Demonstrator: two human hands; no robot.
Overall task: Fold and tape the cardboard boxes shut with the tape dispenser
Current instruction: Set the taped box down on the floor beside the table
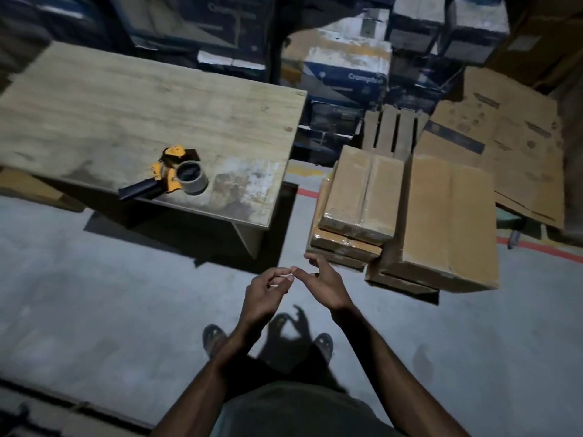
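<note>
Hovering close together, loosely curled: left hand (267, 291), right hand (325, 284).

Matt wood-grain table (132, 99), glossy-taped cardboard boxes (362, 190), rough grey concrete floor (94, 294)
</note>
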